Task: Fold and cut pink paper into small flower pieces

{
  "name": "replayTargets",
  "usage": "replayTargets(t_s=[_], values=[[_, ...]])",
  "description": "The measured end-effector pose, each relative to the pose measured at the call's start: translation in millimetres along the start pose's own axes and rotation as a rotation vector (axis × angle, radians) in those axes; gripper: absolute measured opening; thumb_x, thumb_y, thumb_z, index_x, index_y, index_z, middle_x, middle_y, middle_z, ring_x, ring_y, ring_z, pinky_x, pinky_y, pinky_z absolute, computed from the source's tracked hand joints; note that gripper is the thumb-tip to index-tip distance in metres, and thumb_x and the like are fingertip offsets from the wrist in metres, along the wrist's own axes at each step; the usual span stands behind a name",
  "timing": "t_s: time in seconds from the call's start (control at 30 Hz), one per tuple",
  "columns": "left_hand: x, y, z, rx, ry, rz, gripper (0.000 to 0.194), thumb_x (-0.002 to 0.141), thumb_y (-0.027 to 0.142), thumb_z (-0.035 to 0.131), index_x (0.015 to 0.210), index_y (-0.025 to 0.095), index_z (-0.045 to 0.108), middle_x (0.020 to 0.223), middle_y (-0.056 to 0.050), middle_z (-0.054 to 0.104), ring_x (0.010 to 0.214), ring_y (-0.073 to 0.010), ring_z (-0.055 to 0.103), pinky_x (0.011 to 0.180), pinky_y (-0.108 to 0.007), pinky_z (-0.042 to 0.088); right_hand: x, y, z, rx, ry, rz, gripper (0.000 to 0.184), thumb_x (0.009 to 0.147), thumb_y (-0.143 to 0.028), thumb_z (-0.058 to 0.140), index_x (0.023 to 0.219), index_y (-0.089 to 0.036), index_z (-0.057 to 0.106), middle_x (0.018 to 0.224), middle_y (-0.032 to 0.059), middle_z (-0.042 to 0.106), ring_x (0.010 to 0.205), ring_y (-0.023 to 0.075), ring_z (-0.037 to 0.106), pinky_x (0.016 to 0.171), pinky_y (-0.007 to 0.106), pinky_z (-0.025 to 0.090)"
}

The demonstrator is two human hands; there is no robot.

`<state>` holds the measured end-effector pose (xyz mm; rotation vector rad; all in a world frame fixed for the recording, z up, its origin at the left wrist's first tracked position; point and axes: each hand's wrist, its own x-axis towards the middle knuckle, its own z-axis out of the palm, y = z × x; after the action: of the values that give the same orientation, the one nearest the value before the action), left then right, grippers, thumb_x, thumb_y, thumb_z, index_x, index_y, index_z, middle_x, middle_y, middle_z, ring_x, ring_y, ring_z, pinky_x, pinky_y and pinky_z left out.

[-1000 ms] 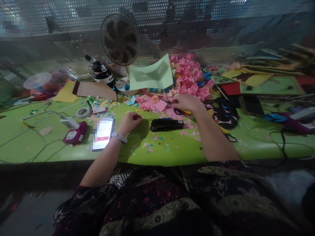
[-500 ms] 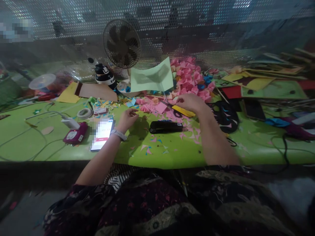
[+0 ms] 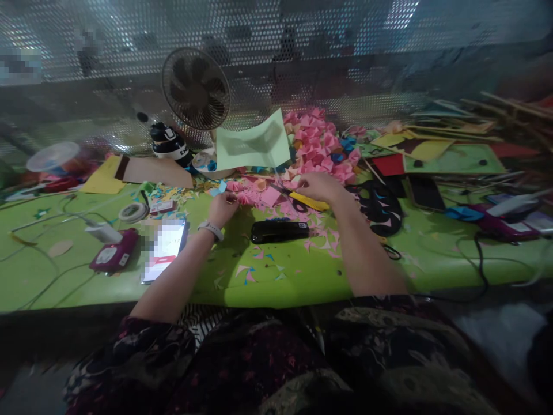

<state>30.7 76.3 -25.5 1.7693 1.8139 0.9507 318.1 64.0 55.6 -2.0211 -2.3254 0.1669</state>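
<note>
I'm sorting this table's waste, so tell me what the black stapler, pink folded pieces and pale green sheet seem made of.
Black stapler: probably plastic outside, smooth with a slight sheen; any metal parts can't be made out.
Pink folded pieces: apparently matte paper, judging by their creases and pointed corners.
Pale green sheet: matte paper or thin card; it bows and looks thin.

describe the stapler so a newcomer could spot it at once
On the green tabletop, find the heap of folded pink paper. Come toward the near edge, slightly left, and the black stapler lies crosswise. Among bright paper scraps, it is long and dark with a white label at its right end.
</note>
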Motion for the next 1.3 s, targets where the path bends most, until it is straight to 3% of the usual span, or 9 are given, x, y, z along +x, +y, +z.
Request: replayTargets(t_s=[0.17, 0.37, 0.6, 0.67, 0.77, 0.83, 0.93, 1.13, 1.3], values=[[-1, -2, -10.6, -0.127, 0.001, 0.006, 0.016, 0.073, 0.03, 0.068, 0.081, 0.016, 0.071, 0.077, -0.006, 0.072, 0.065, -0.0166, 0.059, 0.063, -0.028, 0.045, -7, -12, -3, 0.089, 0.016, -0.097, 0.019, 0.089, -0.03, 0.061, 0.1, -0.019, 0.073, 0.104, 0.01, 0.075, 0.096, 0.0258, 0.067, 0.074, 0.033, 0.045], [-16, 10, -28.5, -0.333, 0.085, 0.3, 0.021, 0.078, 0.036, 0.069, 0.085, 0.017, 0.072, 0.091, -0.008, 0.072, 0.078, -0.0157, 0.063, 0.071, -0.027, 0.05, -23, -52, -2, 0.387, 0.126, -0.408, 0.032, 0.092, -0.029, 0.056, 0.119, -0.018, 0.068, 0.122, 0.013, 0.07, 0.101, 0.0257, 0.066, 0.084, 0.037, 0.05], [-40, 20, -30.8, -0.422, -0.005, 0.447, 0.021, 0.08, 0.039, 0.071, 0.086, 0.019, 0.073, 0.095, -0.008, 0.069, 0.081, -0.0151, 0.064, 0.064, -0.024, 0.051, -23, -65, 14, 0.537, 0.302, -0.566, 0.042, 0.089, -0.019, 0.054, 0.13, -0.022, 0.062, 0.131, 0.011, 0.065, 0.106, 0.024, 0.065, 0.093, 0.039, 0.051], [-42, 20, -29.4, -0.464, -0.04, 0.449, 0.024, 0.08, 0.042, 0.071, 0.086, 0.019, 0.072, 0.096, -0.008, 0.069, 0.083, -0.0157, 0.064, 0.067, -0.025, 0.052, -22, -67, 18, 0.54, 0.28, -0.63, 0.038, 0.089, -0.019, 0.056, 0.125, -0.025, 0.065, 0.132, 0.0092, 0.065, 0.109, 0.0243, 0.064, 0.093, 0.04, 0.051], [-43, 18, -27.2, -0.534, -0.095, 0.399, 0.032, 0.078, 0.048, 0.072, 0.089, 0.018, 0.07, 0.096, -0.009, 0.069, 0.085, -0.0168, 0.065, 0.07, -0.027, 0.053, -19, -70, 24, 0.529, 0.287, -0.68, 0.02, 0.089, -0.02, 0.058, 0.103, -0.024, 0.072, 0.114, 0.0089, 0.071, 0.106, 0.025, 0.065, 0.092, 0.041, 0.05], [-44, 17, -27.5, -0.586, -0.104, 0.357, 0.037, 0.078, 0.049, 0.073, 0.097, 0.018, 0.068, 0.096, -0.008, 0.069, 0.086, -0.0165, 0.065, 0.071, -0.027, 0.053, -18, -73, 27, 0.524, 0.314, -0.692, 0.012, 0.09, -0.022, 0.06, 0.091, -0.023, 0.073, 0.105, 0.0083, 0.072, 0.104, 0.0249, 0.065, 0.091, 0.04, 0.05], [-50, 18, -32.0, -0.641, -0.014, 0.339, 0.035, 0.083, 0.047, 0.07, 0.103, 0.019, 0.063, 0.097, -0.007, 0.069, 0.087, -0.0149, 0.065, 0.072, -0.025, 0.053, -19, -75, 29, 0.511, 0.365, -0.619, 0.011, 0.09, -0.025, 0.062, 0.092, -0.022, 0.073, 0.103, 0.0085, 0.071, 0.099, 0.0238, 0.065, 0.085, 0.036, 0.05], [-66, 27, -36.8, -0.484, 0.013, 0.535, 0.032, 0.079, 0.041, 0.078, 0.1, 0.02, 0.065, 0.115, -0.01, 0.064, 0.11, -0.0199, 0.063, 0.083, -0.03, 0.057, -24, -78, 27, 0.458, 0.397, -0.455, 0.019, 0.094, -0.035, 0.059, 0.086, -0.021, 0.069, 0.091, 0.0082, 0.067, 0.084, 0.0211, 0.062, 0.074, 0.032, 0.047], [-66, 26, -25.2, -0.48, 0.023, 0.49, 0.03, 0.082, 0.045, 0.074, 0.093, 0.019, 0.067, 0.117, -0.011, 0.062, 0.114, -0.0212, 0.061, 0.08, -0.03, 0.06, -23, -83, 33, 0.466, 0.427, -0.436, 0.022, 0.093, -0.036, 0.057, 0.078, -0.022, 0.064, 0.088, 0.0071, 0.068, 0.08, 0.0203, 0.061, 0.075, 0.032, 0.047]])
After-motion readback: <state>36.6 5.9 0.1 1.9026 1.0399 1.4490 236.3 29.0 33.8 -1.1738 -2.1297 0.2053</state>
